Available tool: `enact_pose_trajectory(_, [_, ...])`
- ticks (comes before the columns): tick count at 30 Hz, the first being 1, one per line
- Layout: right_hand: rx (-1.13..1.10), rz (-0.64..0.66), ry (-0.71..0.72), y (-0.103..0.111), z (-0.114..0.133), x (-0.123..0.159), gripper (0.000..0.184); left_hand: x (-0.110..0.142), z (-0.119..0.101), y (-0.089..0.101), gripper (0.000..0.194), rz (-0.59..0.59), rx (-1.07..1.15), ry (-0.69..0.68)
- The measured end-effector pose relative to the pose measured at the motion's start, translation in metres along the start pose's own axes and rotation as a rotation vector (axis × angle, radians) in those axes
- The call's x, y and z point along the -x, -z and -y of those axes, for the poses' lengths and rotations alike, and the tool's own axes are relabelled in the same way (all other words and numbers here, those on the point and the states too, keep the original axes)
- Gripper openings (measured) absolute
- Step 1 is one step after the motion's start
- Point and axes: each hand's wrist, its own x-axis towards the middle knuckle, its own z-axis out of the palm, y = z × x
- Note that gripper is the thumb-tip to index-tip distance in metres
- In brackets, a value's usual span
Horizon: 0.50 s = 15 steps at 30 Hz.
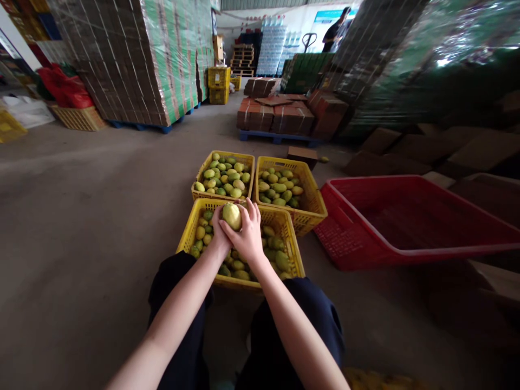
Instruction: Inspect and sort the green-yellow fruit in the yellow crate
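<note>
Both my hands are wrapped round one yellow-green lemon (231, 216), held above the near yellow crate (299, 259). My left hand (220, 230) closes on its left side, its fingers partly hidden behind the fruit. My right hand (248, 233) grips the right side, with the thumb across the lower front and the fingers pointing up. Beneath them, the near crate holds many green and yellow lemons (280, 260), partly covered by my hands and forearms. Just beyond stand a left far crate (195, 190) and a right far crate (312, 208), also filled with lemons.
A large red plastic bin (345, 241) stands on the right, beside cardboard boxes (422, 151). Ahead, bundled flat cartons (276, 116) rest on a blue pallet (260, 135). Tall wrapped stacks (117, 59) rise at both sides. A person (335, 32) stands at the back.
</note>
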Motion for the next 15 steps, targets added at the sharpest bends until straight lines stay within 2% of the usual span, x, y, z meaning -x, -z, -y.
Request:
enact_pose_trajectory(4, [0.132, -0.025, 0.078, -0.007, -0.002, 0.005, 0.051, 0.003, 0.0, 0.0, 0.032, 0.046, -0.061, -0.061])
enact_pose_trajectory(7, [0.128, -0.054, 0.151, -0.005, -0.001, 0.006, 0.05, 0.004, -0.002, -0.002, 0.029, 0.033, -0.065, -0.071])
enact_pose_trajectory(11, [0.087, -0.03, 0.278, -0.001, 0.002, 0.006, 0.054, 0.004, -0.008, -0.003, 0.028, 0.034, -0.072, -0.052])
enact_pose_trajectory(15, [0.053, 0.025, 0.377, -0.001, 0.005, 0.008, 0.055, -0.001, -0.009, 0.006, 0.025, 0.115, -0.075, -0.041])
